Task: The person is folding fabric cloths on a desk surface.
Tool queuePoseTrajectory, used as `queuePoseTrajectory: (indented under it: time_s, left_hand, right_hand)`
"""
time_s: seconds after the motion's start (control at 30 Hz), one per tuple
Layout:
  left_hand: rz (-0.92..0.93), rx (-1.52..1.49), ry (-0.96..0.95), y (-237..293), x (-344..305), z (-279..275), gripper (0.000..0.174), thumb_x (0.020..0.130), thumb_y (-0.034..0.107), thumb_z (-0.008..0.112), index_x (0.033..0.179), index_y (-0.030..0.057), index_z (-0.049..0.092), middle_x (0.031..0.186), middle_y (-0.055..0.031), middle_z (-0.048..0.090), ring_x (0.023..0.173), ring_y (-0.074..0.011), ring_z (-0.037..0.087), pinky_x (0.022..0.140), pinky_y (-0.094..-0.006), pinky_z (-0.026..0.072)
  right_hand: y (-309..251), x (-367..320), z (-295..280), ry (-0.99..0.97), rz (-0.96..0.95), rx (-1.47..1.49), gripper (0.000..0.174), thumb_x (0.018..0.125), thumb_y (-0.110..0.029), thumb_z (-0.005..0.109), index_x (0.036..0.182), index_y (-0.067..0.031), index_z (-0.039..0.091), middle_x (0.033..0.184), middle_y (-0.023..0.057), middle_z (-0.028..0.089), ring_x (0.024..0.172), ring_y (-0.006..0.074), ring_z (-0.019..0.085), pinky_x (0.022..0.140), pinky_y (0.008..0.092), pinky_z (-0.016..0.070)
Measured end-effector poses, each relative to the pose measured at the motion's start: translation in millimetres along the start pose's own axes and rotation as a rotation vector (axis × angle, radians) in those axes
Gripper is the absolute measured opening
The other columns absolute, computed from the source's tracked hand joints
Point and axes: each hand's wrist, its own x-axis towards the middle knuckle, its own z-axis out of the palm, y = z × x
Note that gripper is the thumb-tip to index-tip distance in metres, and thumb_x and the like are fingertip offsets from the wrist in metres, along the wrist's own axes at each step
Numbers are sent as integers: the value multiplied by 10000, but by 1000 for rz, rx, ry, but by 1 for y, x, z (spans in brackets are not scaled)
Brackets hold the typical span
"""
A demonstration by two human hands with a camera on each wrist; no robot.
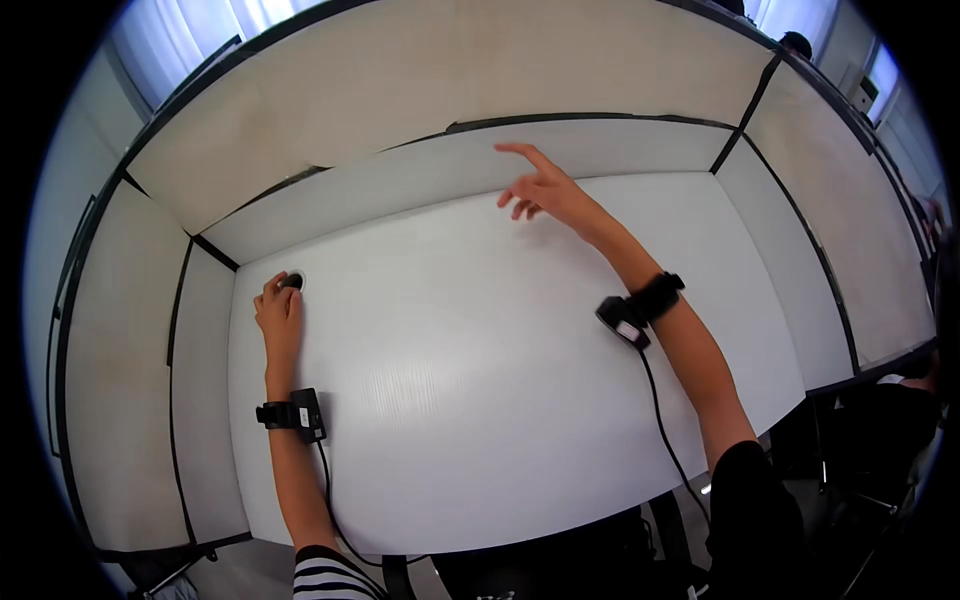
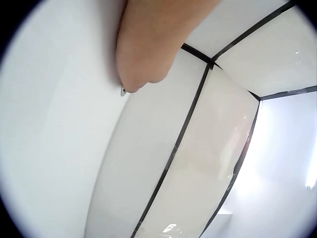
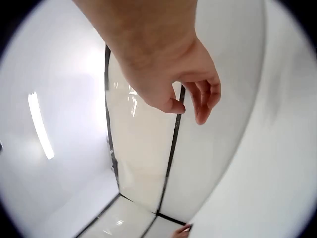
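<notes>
At the left of the white table (image 1: 450, 330), my left hand (image 1: 277, 312) rests by a round dark hole with a pale rim (image 1: 303, 281). Its bent fingers and thumb lie around the near and left side of that hole. In the left wrist view the back of the left hand (image 2: 143, 54) hides most of the fingers, with a bit of the metal rim (image 2: 123, 91) showing past them. My right hand (image 1: 545, 190) is raised over the table's far side, index finger stretched out and the others loosely bent. Nothing is between the thumb and fingers of the right hand (image 3: 185, 82).
Pale panels with black seams, such as the back panel (image 1: 450, 80), wall in the table's back and sides. Each wrist wears a black camera (image 1: 310, 415) with a cable (image 1: 660, 410) running to the near edge. A person in dark clothing (image 1: 885, 430) is at the far right.
</notes>
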Motion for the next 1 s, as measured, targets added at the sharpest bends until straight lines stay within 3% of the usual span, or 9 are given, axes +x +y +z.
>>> queuePoseTrajectory:
  time_s: [0.03,0.1,0.13,0.2,0.3,0.33,0.7,0.87,1.0]
  left_hand:
    - [10,1,6,-1,0,0,233,886,193,487,934,41,656,1273,-31,508,1060,-284,421,914,-389,376]
    - [-25,-79,18,-2,0,1,256,886,199,478,940,21,653,1272,-59,514,1045,-279,429,926,-379,374]
    - [-53,-110,-14,-1,2,-2,297,896,220,458,944,3,655,1275,-56,512,1066,-272,414,947,-373,356]
    - [-51,-139,-13,0,1,-2,311,901,228,447,941,1,656,1277,-53,512,1065,-272,413,948,-371,355]
    - [-12,-187,17,-5,1,0,345,916,245,413,926,2,657,1269,-55,522,1051,-283,419,950,-376,351]
    - [-15,-186,14,-3,0,-2,331,914,235,422,923,8,663,1269,-55,520,1060,-284,414,947,-377,356]
    - [-34,-200,67,-8,0,2,253,875,195,480,923,49,681,1235,-25,547,1042,-292,437,912,-390,383]
    - [-26,-190,90,-8,-1,4,224,854,186,507,905,56,681,1234,-16,548,1033,-287,437,908,-389,379]
    - [-37,-163,106,-10,0,7,198,835,173,528,893,67,686,1219,-12,553,1042,-284,439,896,-393,381]
  right_hand:
    - [-2,18,5,8,-9,1,514,867,-175,498,1362,-195,362,866,62,624,697,124,570,675,262,462]
    - [-2,44,16,228,-261,-517,546,821,-87,487,1333,-236,369,717,72,595,623,170,565,606,308,459]
    - [-4,48,21,233,-262,-519,546,821,-87,487,1333,-236,369,717,72,595,623,170,565,606,308,459]
    - [-8,53,29,398,-216,-901,561,777,-45,480,1294,-234,374,589,90,531,535,240,537,543,363,440]
    - [-2,52,31,515,-197,-991,545,774,-38,470,1273,-233,371,508,94,484,473,287,499,500,403,413]
    - [-1,51,29,550,-221,-1017,595,736,-28,507,1286,-216,380,544,119,531,485,316,537,465,424,421]
    - [-7,37,18,516,-129,-1060,660,724,-22,484,1319,-265,334,566,141,553,518,347,555,500,444,434]
    - [2,35,-3,637,-103,-1162,650,739,-16,491,1324,-249,329,556,117,554,529,316,563,499,415,439]
    - [-6,31,-7,538,-213,-929,601,757,-37,499,1310,-228,361,559,119,552,515,302,549,499,417,431]
